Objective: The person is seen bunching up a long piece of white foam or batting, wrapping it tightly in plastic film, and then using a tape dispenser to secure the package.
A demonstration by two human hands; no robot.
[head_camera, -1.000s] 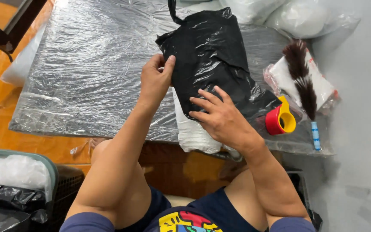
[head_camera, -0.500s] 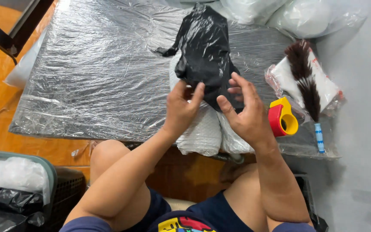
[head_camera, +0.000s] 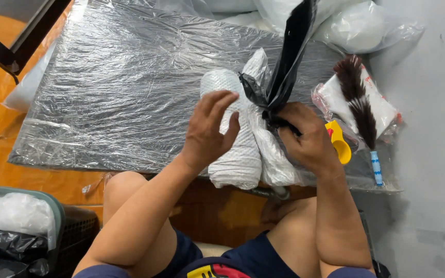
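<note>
Right hand (head_camera: 309,140) fingers clenched on the black plastic bag (head_camera: 290,56)

Left hand (head_camera: 208,135), fingers released, sits at 9 o'clock of it, touching the white foam-wrapped bundle (head_camera: 233,154).

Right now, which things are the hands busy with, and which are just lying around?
In use:
- left hand on the white mesh-wrapped bundle
- right hand gripping the black plastic bag

Lying about:
- feather duster
- yellow tape dispenser
- clear bags
- basket
</note>
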